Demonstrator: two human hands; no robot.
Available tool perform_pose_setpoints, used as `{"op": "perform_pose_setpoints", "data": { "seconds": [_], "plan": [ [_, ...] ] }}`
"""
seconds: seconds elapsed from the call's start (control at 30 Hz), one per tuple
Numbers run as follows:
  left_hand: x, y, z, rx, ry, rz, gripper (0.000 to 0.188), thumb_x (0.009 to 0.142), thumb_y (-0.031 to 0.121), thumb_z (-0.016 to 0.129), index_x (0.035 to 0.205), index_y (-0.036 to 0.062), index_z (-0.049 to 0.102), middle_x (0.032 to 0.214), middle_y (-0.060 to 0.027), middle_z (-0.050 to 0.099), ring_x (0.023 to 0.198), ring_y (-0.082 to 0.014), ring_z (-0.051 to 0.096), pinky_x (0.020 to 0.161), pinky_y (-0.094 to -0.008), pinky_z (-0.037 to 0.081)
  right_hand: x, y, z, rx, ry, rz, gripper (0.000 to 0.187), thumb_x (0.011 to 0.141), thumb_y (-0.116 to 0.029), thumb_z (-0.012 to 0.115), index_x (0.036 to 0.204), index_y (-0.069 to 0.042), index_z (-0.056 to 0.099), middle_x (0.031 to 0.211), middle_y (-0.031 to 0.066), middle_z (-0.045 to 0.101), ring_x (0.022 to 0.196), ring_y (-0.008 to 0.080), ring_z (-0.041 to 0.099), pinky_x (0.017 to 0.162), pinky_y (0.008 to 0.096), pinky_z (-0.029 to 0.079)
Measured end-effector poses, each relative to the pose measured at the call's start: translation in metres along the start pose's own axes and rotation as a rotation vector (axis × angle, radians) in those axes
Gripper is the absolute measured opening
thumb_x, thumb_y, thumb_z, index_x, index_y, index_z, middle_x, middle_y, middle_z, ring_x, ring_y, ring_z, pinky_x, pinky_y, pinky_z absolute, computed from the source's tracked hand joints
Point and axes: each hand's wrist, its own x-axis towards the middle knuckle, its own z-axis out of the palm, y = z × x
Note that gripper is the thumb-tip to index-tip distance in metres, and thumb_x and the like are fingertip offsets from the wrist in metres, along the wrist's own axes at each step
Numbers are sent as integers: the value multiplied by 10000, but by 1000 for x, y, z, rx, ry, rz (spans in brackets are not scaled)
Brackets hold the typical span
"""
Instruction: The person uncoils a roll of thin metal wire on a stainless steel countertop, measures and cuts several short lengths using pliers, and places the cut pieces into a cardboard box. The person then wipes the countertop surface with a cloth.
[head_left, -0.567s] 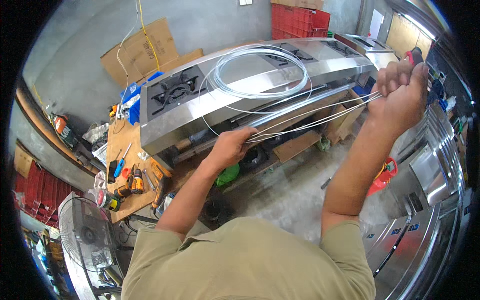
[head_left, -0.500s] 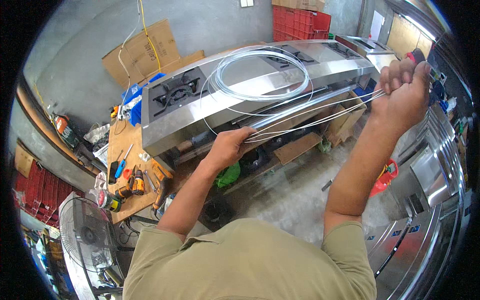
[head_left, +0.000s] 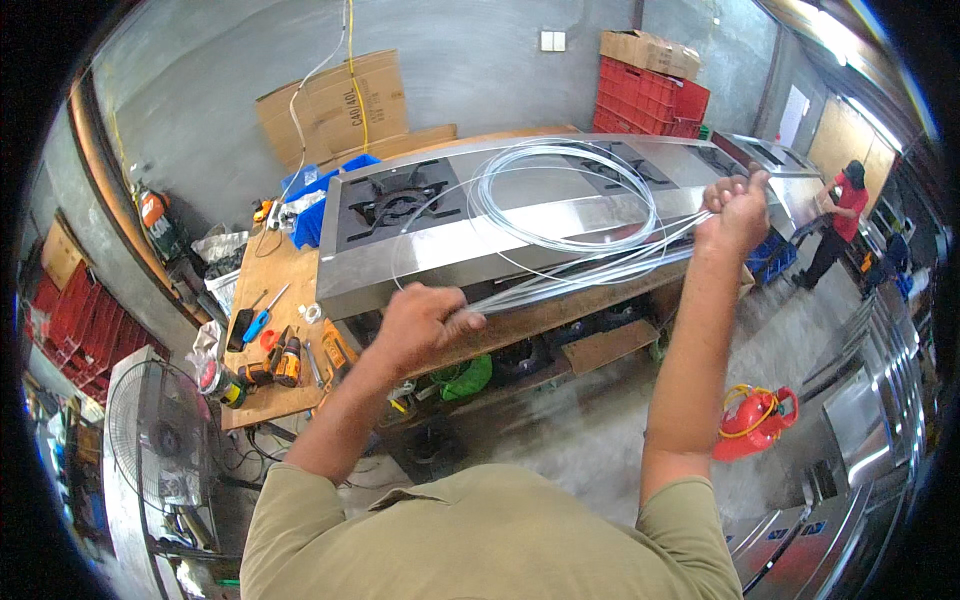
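Observation:
Several strands of thin whitish wire [head_left: 590,268] run as a loose bundle between my two hands. At the left end my left hand [head_left: 425,322] is closed round the strands. My right hand [head_left: 735,212], higher and farther right, grips the other end in a fist. A round coil of the same wire [head_left: 484,190] lies on the long steel gas stove [head_left: 375,262] just beyond my hands. One loose loop of wire hangs out to the coil's left. The strands' ends are hidden inside my hands.
A wooden table [head_left: 275,400] at the left bears cordless drills [head_left: 288,362] and a blue screwdriver [head_left: 257,325]. A fan [head_left: 160,440] stands nearer. On the floor at right is a red gas cylinder [head_left: 752,422]. A person in red [head_left: 850,205] stands far right.
My right hand has come inward, closer to my left. More strands now stretch between the hands, in a thicker bundle. The view has shifted, showing the person in red at the far right.

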Motion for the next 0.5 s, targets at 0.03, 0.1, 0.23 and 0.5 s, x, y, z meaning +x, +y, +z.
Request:
{"op": "perform_pose_setpoints", "data": {
  "seconds": [0.03, 0.1, 0.23, 0.5],
  "plan": [
    [4, -11, -4, -45, 82, -34, 432, 851, 439, 661, 732, 34, 567, 681, -189, 530, 671, -434, 526, 622, -479, 414, -1, 12, 5, -1, 21, 46, 247, 1024, -315, 480, 996, -74, 522, 641, -29, 380, 471, 73, 353, 377, 245, 283],
    [13, -41, -14, 51, 135, -70, 444, 838, 432, 677, 681, 44, 530, 642, -173, 504, 651, -404, 529, 601, -462, 403, -5, 41, 13, 14, -6, 103, 239, 1025, -314, 478, 991, -82, 517, 651, -29, 379, 485, 76, 363, 382, 245, 288],
    [31, -104, -67, 361, 67, 180, 457, 851, 492, 639, 677, 77, 556, 666, -139, 570, 663, -384, 575, 598, -445, 433, -25, 111, 0, 126, -57, 304, 228, 1038, -329, 440, 992, -113, 497, 652, -22, 378, 514, 90, 376, 433, 258, 335],
    [74, -151, -157, 731, -170, 293, 458, 847, 523, 620, 654, 112, 557, 644, -90, 576, 716, -309, 599, 769, -424, 411, -43, 280, -5, 175, 101, 867, 268, 1039, -360, 411, 907, -136, 476, 642, -9, 383, 510, 119, 373, 476, 297, 333]
  ]
}}
